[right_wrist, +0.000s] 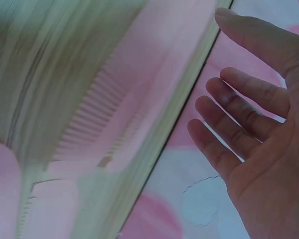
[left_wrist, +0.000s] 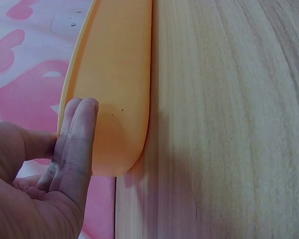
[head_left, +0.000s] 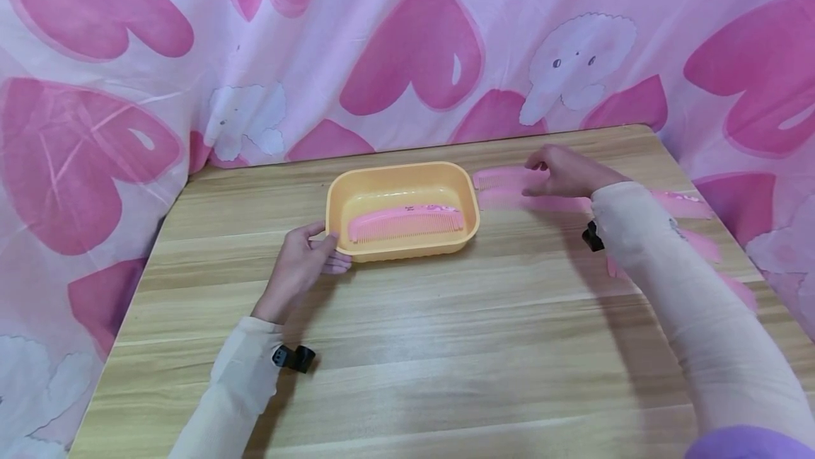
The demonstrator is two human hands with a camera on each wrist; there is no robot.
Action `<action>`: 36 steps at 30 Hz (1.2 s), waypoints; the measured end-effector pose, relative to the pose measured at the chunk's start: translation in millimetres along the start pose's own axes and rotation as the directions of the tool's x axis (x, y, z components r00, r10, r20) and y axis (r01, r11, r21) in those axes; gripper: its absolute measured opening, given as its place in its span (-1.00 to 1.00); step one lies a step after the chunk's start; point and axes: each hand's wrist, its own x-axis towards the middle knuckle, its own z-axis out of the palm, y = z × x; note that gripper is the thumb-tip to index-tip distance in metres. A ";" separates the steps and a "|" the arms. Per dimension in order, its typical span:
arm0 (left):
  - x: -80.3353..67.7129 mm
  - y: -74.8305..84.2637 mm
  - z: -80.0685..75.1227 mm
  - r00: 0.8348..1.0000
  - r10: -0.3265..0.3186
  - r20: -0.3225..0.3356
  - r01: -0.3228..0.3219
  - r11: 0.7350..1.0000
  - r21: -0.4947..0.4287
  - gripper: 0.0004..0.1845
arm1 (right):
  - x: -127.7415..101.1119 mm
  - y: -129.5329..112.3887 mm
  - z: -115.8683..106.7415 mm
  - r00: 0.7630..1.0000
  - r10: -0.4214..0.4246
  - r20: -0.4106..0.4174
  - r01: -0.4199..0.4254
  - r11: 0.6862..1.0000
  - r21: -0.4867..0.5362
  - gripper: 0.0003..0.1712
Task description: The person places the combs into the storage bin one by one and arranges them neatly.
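A yellow-orange plastic basin [head_left: 407,250] stands on the table, with one pink comb [head_left: 407,224] lying inside it. At its near left corner my left hand [head_left: 304,261] pinches the rim, thumb at the edge and fingers along the outer wall [left_wrist: 122,74]. To the right of the basin, pink combs [head_left: 503,197] lie close together on the wood. My right hand [head_left: 563,172] hovers over these combs, holding nothing; its fingers are loosely bent and spread in the right wrist view. Combs also show there, blurred, beside the hand [right_wrist: 259,119].
More pink combs [head_left: 703,245] lie near the right side of the wooden table [head_left: 407,360], partly hidden by my right forearm. A pink heart-patterned cloth [head_left: 414,56] hangs behind the table's far edge and along its sides.
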 end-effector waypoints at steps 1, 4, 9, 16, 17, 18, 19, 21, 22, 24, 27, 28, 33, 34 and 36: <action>0.0 0.0 -0.1 1.000 0.002 0.001 -0.002 1.000 0.000 -0.51 | 0.8 2.5 0.0 1.000 0.015 0.005 -0.015 1.000 0.009 -0.37; -0.2 -0.2 -0.4 1.000 0.010 0.006 -0.010 1.000 -0.004 -0.51 | 3.2 10.2 0.6 0.999 0.053 0.011 -0.053 0.998 0.018 -0.32; -0.8 -0.9 -0.7 1.000 0.008 0.007 -0.008 1.000 -0.010 -0.50 | 6.6 21.5 2.3 0.996 0.087 0.024 -0.087 0.996 -0.006 -0.26; 0.4 -0.6 0.2 1.000 -0.001 -0.003 0.001 1.000 -0.006 -0.52 | 8.9 32.4 4.1 0.991 0.123 0.049 -0.122 0.992 -0.015 -0.28; 0.6 -0.4 0.2 1.000 -0.004 -0.002 0.004 1.000 -0.001 -0.52 | 8.9 33.7 4.2 0.990 0.126 0.055 -0.126 0.992 -0.010 -0.28; 0.7 -0.3 0.2 1.000 -0.006 -0.003 0.006 1.000 0.000 -0.52 | 9.3 34.7 4.4 0.991 0.125 0.056 -0.125 0.992 -0.006 -0.29; 0.9 -0.2 0.3 1.000 -0.009 -0.006 0.009 1.000 0.003 -0.52 | 9.5 35.7 4.6 0.991 0.123 0.057 -0.123 0.992 -0.005 -0.31; 1.2 -0.2 0.2 1.000 -0.010 -0.008 0.010 1.000 0.006 -0.53 | 10.5 37.9 5.3 0.993 0.109 0.052 -0.109 0.994 -0.005 -0.34; 1.3 -0.2 0.3 1.000 -0.007 -0.007 0.007 1.000 0.005 -0.53 | 10.6 39.3 5.8 0.994 0.097 0.046 -0.096 0.995 -0.010 -0.35; 1.5 -0.5 0.5 1.000 -0.002 -0.006 0.002 1.000 -0.002 -0.54 | 10.4 40.8 6.6 0.996 0.084 0.038 -0.084 0.996 -0.012 -0.37; 2.0 -0.9 0.4 1.000 0.006 -0.003 -0.006 1.000 -0.006 -0.54 | 10.0 41.4 7.7 0.996 0.076 0.039 -0.076 0.997 -0.001 -0.36; 2.1 -1.0 0.4 1.000 0.003 -0.003 -0.003 1.000 -0.005 -0.54 | 9.9 41.5 7.9 0.996 0.076 0.040 -0.076 0.997 0.004 -0.36; 2.2 -0.4 0.5 1.000 -0.008 -0.007 0.008 1.000 0.009 -0.53 | 9.8 42.0 8.6 0.996 0.076 0.045 -0.076 0.997 0.016 -0.40; 2.3 -0.4 0.6 1.000 -0.009 -0.008 0.009 1.000 0.010 -0.53 | 10.1 42.5 8.7 0.996 0.075 0.045 -0.075 0.997 0.017 -0.41; 2.6 -0.6 0.7 1.000 -0.006 -0.008 0.006 1.000 0.010 -0.53 | 10.7 43.2 9.1 0.996 0.076 0.046 -0.077 0.997 0.015 -0.43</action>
